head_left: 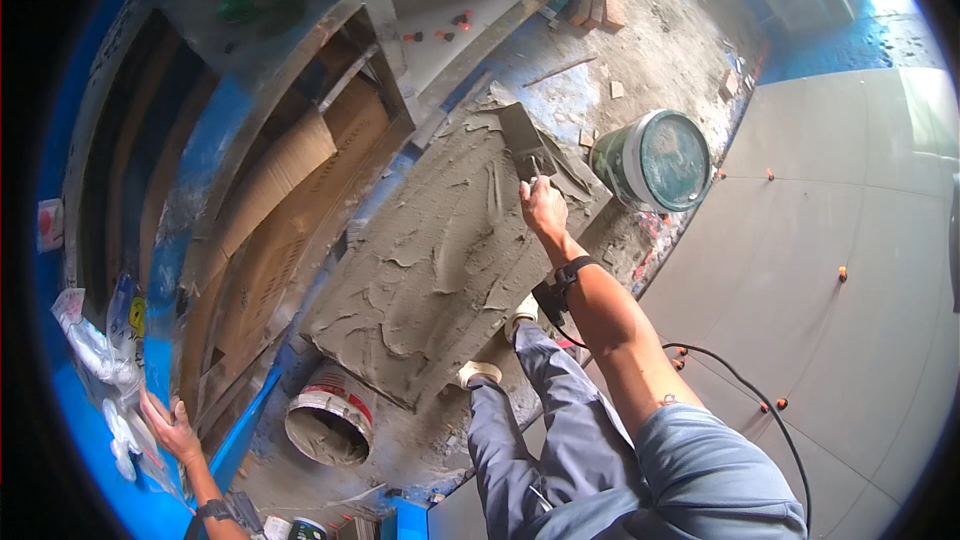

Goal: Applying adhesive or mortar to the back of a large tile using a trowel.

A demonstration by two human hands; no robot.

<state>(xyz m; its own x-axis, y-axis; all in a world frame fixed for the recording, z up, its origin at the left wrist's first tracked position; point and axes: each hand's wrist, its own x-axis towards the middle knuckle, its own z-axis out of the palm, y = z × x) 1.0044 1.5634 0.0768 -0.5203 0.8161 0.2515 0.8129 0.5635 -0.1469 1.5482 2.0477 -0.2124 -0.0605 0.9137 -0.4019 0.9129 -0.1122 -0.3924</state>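
Note:
My right hand [543, 208] is closed around the handle of a flat steel trowel [521, 132]. The blade rests at the far end of a large slab [405, 404] spread with wet grey mortar [425, 250]. Ridges and swirls mark the mortar. Off to the left, my left hand [172, 430] is open, its fingers apart and holding nothing. It is beside white and clear plastic bags [105, 360] at the edge of a blue-edged frame; whether it touches them I cannot tell.
A green lidded bucket [655, 160] lies right of the slab. Another bucket [330, 418] with mortar residue sits at its near left. Laid tiles [790, 270] with orange-and-black clips cover the right. A black cable [745, 380] crosses them. Cardboard [290, 210] fills the left frame.

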